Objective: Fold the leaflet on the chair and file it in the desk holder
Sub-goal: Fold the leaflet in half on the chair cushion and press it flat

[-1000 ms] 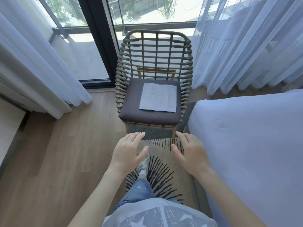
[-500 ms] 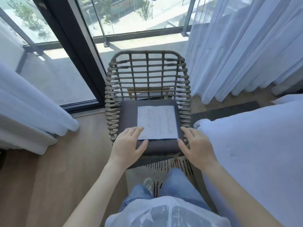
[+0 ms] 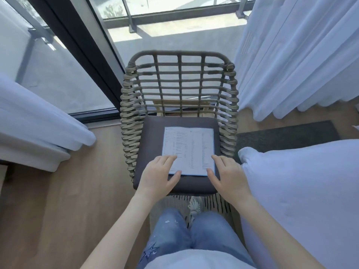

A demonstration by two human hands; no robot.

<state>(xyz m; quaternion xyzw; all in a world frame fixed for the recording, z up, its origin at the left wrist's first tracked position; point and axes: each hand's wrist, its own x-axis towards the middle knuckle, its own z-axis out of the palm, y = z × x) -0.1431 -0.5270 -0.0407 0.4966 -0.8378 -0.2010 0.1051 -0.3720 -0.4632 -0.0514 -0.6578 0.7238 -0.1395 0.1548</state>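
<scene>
The leaflet [image 3: 189,150] lies flat and unfolded on the dark grey seat cushion [image 3: 153,136] of a woven rope chair [image 3: 179,82]. The left hand [image 3: 158,176] is spread, fingers over the leaflet's near left corner. The right hand [image 3: 229,176], also spread, sits at the near right corner, fingertips at the paper's edge. A white bed [image 3: 303,191] is just right of the chair.

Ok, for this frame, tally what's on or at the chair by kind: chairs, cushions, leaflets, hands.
Chair: 1
Seat cushion: 1
Leaflet: 1, flat and unfolded on the cushion
Hands: 2, left hand and right hand, both at the leaflet's near edge
Total: 5
</scene>
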